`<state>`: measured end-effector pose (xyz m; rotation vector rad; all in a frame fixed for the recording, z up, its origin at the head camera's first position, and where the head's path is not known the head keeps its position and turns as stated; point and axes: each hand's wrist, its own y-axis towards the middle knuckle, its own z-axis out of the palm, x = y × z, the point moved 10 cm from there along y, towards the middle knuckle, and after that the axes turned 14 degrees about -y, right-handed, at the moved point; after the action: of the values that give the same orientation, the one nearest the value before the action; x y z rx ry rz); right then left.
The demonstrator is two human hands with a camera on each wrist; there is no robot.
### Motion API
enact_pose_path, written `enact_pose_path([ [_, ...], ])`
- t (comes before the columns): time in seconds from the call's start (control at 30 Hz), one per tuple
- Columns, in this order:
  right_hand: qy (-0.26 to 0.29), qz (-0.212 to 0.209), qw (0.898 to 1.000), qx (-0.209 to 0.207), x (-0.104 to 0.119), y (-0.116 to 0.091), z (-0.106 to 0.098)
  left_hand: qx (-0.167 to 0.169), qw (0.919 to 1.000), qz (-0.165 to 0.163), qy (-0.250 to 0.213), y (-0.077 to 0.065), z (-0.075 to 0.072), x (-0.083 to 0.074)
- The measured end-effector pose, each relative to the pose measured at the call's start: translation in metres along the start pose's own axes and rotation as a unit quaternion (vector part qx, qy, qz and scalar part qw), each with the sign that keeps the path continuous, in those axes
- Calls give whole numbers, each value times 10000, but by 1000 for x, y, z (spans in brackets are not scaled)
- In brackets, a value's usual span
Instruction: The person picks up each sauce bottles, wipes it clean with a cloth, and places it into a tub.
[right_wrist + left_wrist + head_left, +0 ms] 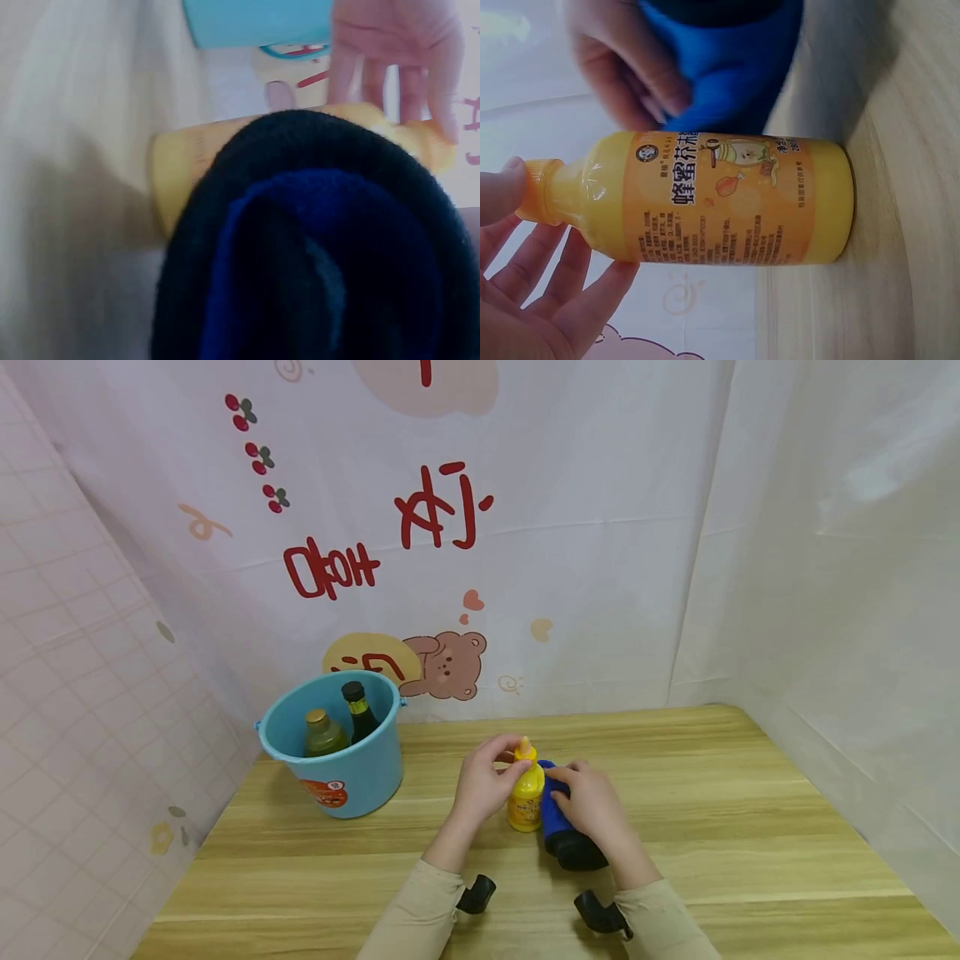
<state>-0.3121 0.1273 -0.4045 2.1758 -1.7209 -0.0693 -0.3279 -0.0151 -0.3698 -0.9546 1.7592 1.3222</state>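
Observation:
A yellow squeeze bottle [527, 810] with an orange label stands upright on the wooden table. My left hand [480, 785] pinches it at the neck and cap, thumb on one side and fingers on the other; the left wrist view shows the printed label [720, 202]. Just to the right, my right hand [591, 799] grips a folded blue-and-black fuzzy cloth [553, 817] beside the bottle. In the right wrist view the cloth's rounded black edge [300, 139] overlaps the bottle [176, 169], its folds showing blue inside.
On the left of the table stands a light blue bucket [375, 781]. It holds a gold-capped bottle [325, 737] and a dark bottle with a black cap [362, 717]. A printed white curtain [592, 568] hangs behind the table and along its sides.

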Motion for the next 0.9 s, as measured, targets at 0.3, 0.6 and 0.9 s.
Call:
enact_pose_path([
  [0.3, -379, -8, 9970, 674, -1, -3, 25, 24, 10000, -27, -9, -1, 0, 0],
  [0.6, 159, 193, 9988, 426, -12, -1, 19, 22, 10000, -11, -58, -1, -1, 3],
  [0.9, 802, 45, 9921, -967, -11, 0, -40, 35, 10000, 35, -53, -1, -1, 2],
])
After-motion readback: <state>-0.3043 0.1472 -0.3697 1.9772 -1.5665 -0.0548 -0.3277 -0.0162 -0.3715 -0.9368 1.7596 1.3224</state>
